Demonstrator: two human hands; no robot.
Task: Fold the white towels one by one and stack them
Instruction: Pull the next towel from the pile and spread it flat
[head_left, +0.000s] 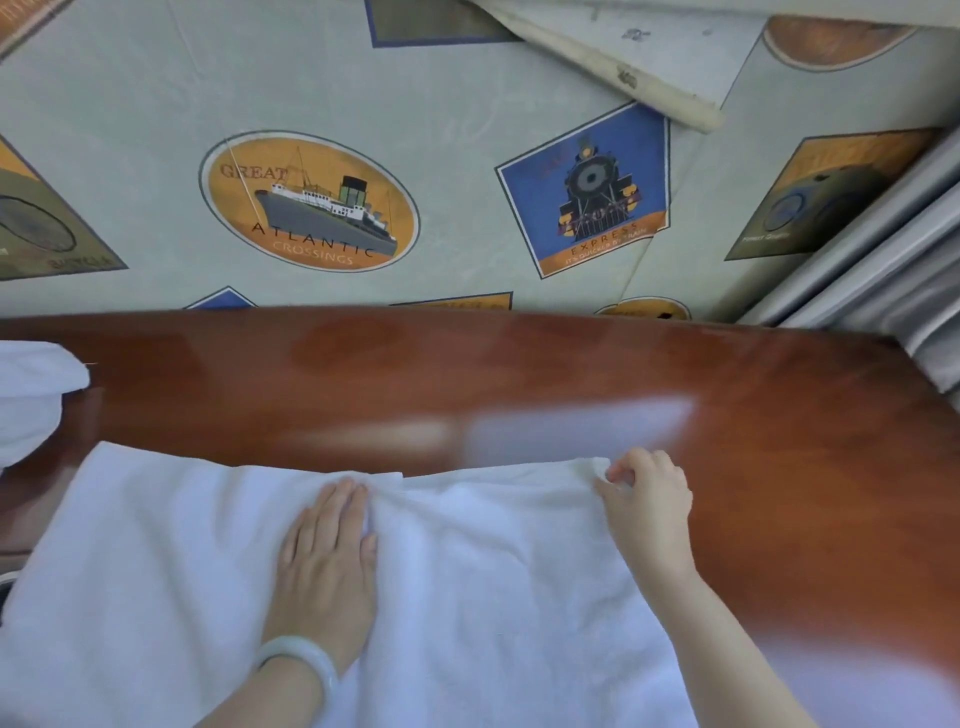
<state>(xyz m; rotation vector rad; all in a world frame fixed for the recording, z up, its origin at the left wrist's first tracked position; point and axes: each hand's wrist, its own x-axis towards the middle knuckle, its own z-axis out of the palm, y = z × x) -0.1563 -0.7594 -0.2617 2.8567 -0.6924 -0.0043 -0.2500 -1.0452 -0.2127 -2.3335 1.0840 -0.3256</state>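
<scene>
A white towel (493, 561) lies spread across the near part of the glossy red-brown table (519, 374), its right half folded over onto the left. My left hand (327, 561) presses flat on the towel's middle, fingers straight, next to the folded edge. My right hand (649, 499) pinches the towel's far right corner between thumb and fingers. More white towel cloth (31, 395) lies bunched at the table's left edge.
Behind the table hangs a pale cloth printed with a ship (311, 202) and a train (592, 192). A wooden stick (613, 73) leans at the top right. Grey curtain folds (893, 270) stand at the right. Bare tabletop shows beyond the towel.
</scene>
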